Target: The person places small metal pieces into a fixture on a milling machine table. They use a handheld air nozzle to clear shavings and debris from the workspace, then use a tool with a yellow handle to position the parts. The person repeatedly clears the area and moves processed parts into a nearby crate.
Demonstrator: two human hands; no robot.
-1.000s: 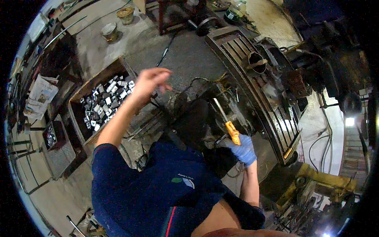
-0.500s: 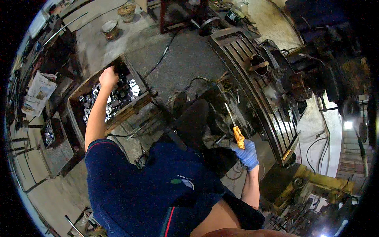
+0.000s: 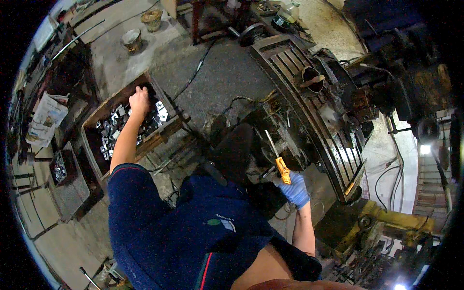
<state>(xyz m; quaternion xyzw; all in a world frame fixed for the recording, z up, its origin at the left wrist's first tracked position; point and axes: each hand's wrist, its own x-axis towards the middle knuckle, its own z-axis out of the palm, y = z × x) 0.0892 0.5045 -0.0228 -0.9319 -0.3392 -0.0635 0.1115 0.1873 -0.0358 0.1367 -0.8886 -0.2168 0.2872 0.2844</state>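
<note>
gripping yellow-handled tool [image 3: 283,170] in gloved right hand [image 3: 295,190]; bare left hand [image 3: 139,101] curled over metal pieces [image 3: 110,133] in box [image 3: 160,135], grasp unclear.

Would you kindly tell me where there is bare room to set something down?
Dark grey floor lies bare between the black cable and slotted metal table. The brown wooden box is crowded with silvery metal blocks and the bare left hand.

The head fisheye looks down on both hands [image 3: 139,102] [image 3: 295,190], seemingly from near.
</note>
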